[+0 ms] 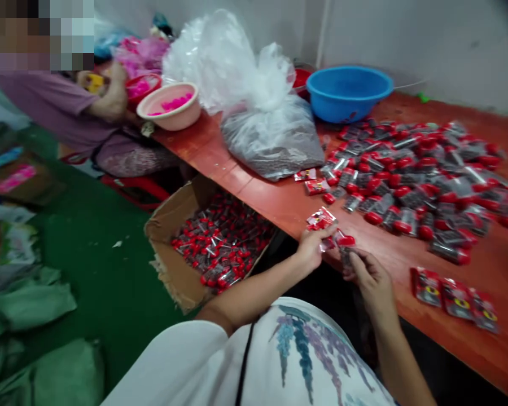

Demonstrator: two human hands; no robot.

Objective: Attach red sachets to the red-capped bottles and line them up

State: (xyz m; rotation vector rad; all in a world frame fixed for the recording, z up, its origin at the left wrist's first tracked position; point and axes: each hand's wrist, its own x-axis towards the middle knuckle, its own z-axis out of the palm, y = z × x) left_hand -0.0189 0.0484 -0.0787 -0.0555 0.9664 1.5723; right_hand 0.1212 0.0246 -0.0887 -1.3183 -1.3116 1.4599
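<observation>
At the table's front edge, my left hand [311,251] is closed on a small red-and-white printed plastic packet [320,217]. Just to its right, my right hand [370,273] pinches a small clear tube [346,260] with dark contents. A red cap [345,240] shows at the tube's upper end, close to my left fingers. Whether the tube touches the packet I cannot tell. Beyond both hands spreads a heap of similar red-capped tubes [406,169]. Two printed packets [316,186] lie at the heap's left edge, and three red-and-black packets [457,298] sit in a row right of my right hand.
An open cardboard box [169,248] full of red-capped pieces stands below the red table [254,197]. On the tabletop are a clear bag of dark material [275,135], a blue basin [349,96] and a pale bowl [169,113]. Another person [59,113] sits at left.
</observation>
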